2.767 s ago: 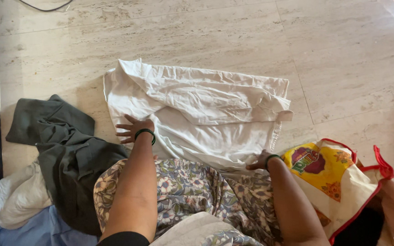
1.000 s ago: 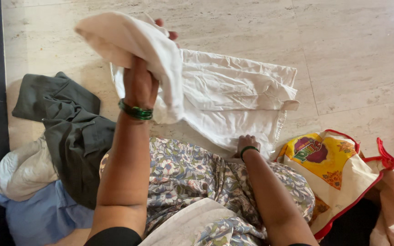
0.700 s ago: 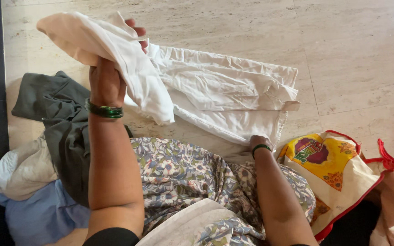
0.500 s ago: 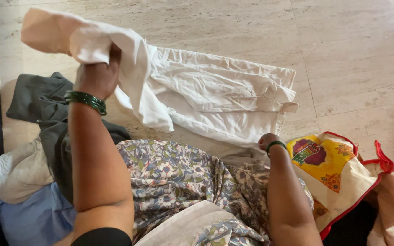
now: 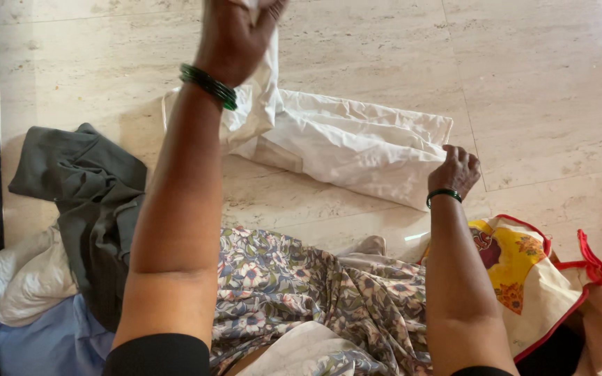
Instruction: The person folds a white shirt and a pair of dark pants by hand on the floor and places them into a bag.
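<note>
White cloth [image 5: 357, 150], creased and partly doubled over, lies on the pale stone floor [image 5: 545, 83] in front of the seated person; it looks about half folded, with one end flat and layered and the other end raised off the floor and not yet laid down. The left hand [image 5: 235, 31] is lifted high, arm stretched forward, fingers closed around the raised end of the cloth near the top edge of the view, green bangles on the wrist. The right hand [image 5: 456, 169] reaches out low with its fingers curled on the cloth's right end, pinning or gripping that edge against the floor; a green bangle sits on that wrist too. So the hands are well apart, each clamped on an opposite end of the same cloth. A grey garment [image 5: 85, 202] and a pile of white and blue laundry [image 5: 26, 292] lie unfolded at the left, and a colourful bag [image 5: 545, 278] with red trim rests beside the right arm.
</note>
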